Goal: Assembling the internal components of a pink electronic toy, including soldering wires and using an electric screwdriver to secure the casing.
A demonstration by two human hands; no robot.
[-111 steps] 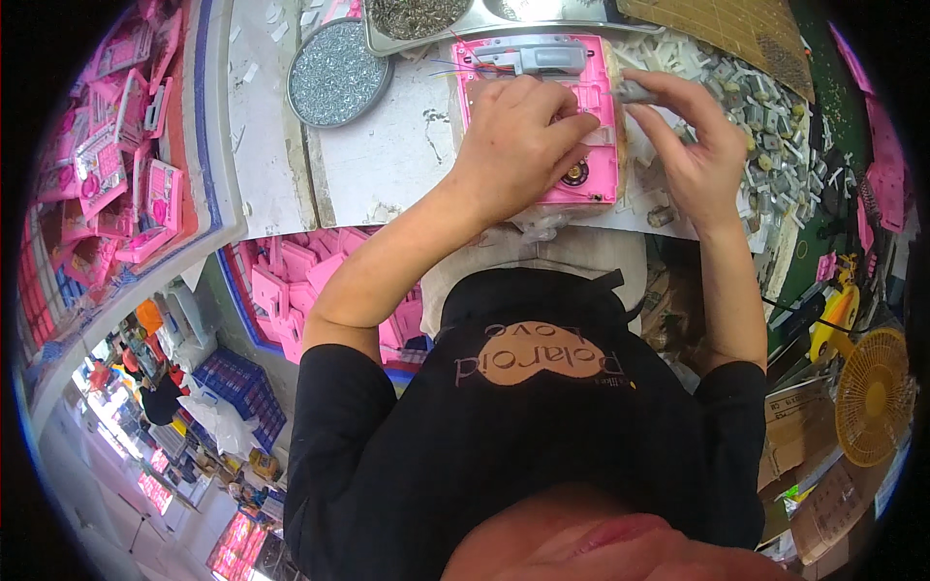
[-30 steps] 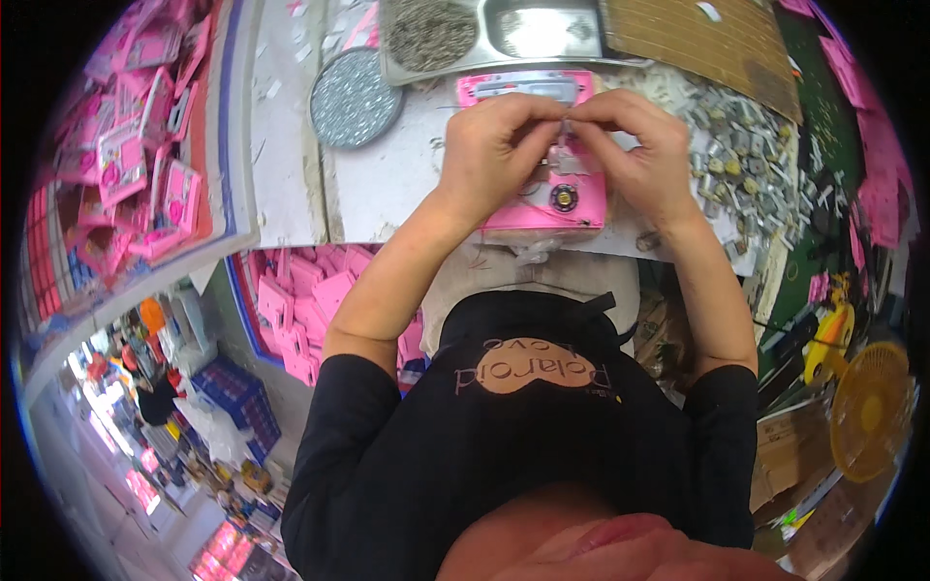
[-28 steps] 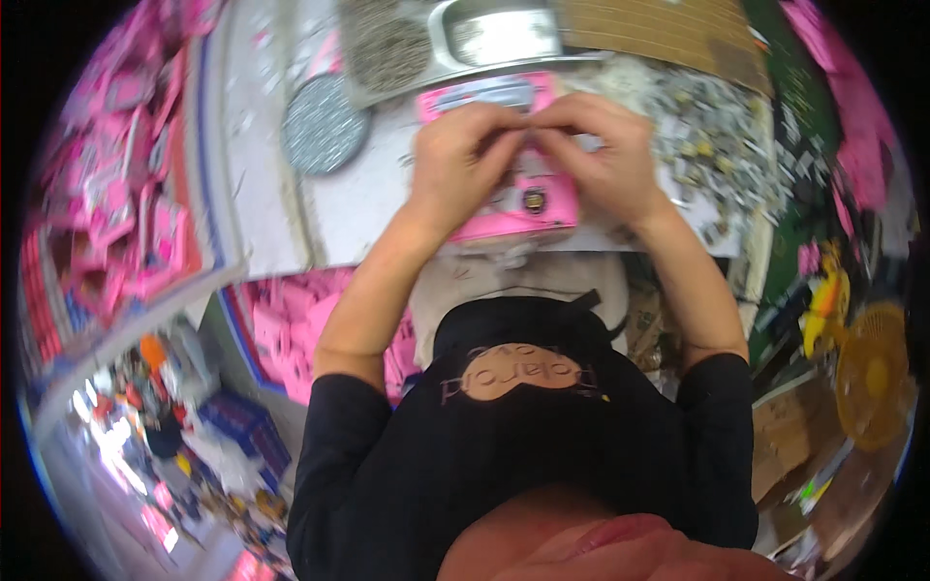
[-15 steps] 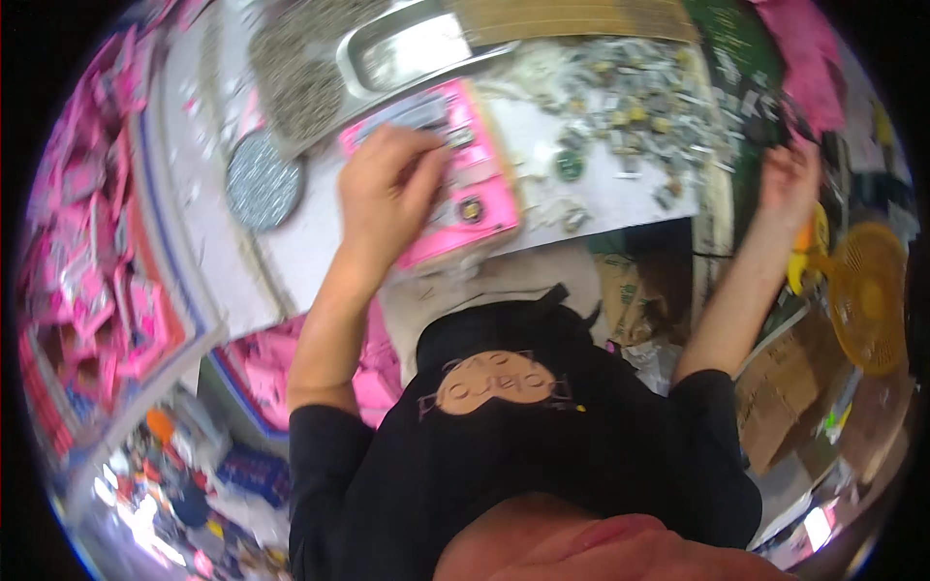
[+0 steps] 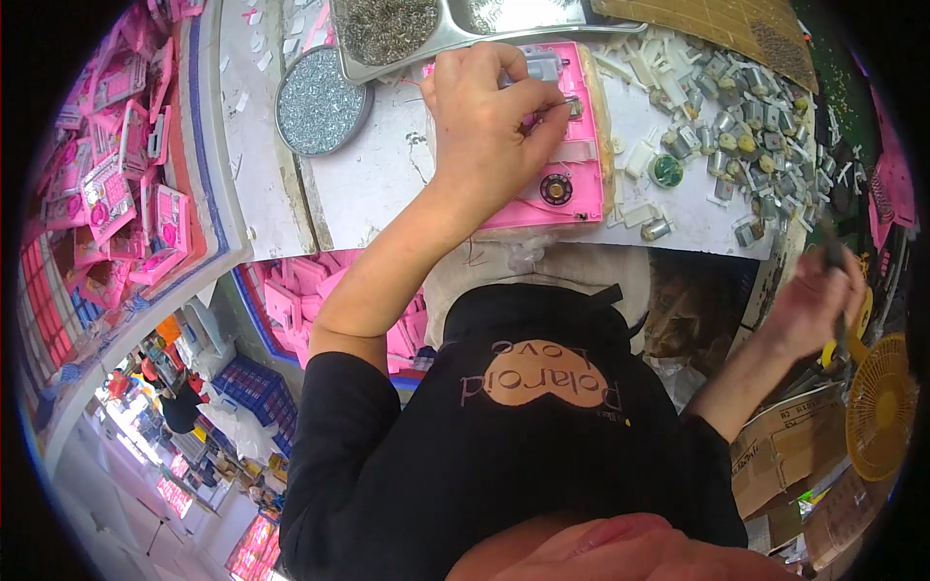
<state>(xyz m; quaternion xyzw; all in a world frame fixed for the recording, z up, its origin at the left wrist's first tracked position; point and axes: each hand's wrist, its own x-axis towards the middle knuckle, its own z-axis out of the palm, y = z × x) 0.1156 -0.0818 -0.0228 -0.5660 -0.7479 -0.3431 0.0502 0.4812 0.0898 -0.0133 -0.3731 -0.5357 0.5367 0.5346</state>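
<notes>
A pink plastic toy housing [image 5: 579,198] lies open on the white bench, with a small round speaker and a grey motor inside it. My left hand [image 5: 489,121] rests on the housing and pinches a small part near its upper right corner. My right hand [image 5: 812,308] is far off to the right, below the bench edge, closed around a slim dark-handled tool [image 5: 835,263]. A yellow piece shows just under that hand.
A round tin of screws [image 5: 320,100] and a metal tray [image 5: 455,39] of small parts sit beyond the housing. A heap of small motors [image 5: 741,136] and a green disc [image 5: 666,170] lie right. Pink housings [image 5: 116,184] fill left shelves. Yellow fan [image 5: 882,407], cardboard boxes [image 5: 785,445].
Both hands were together on the pink housing a second ago. My right hand has swung away to the right and now grips the tool. My left hand stays on the housing.
</notes>
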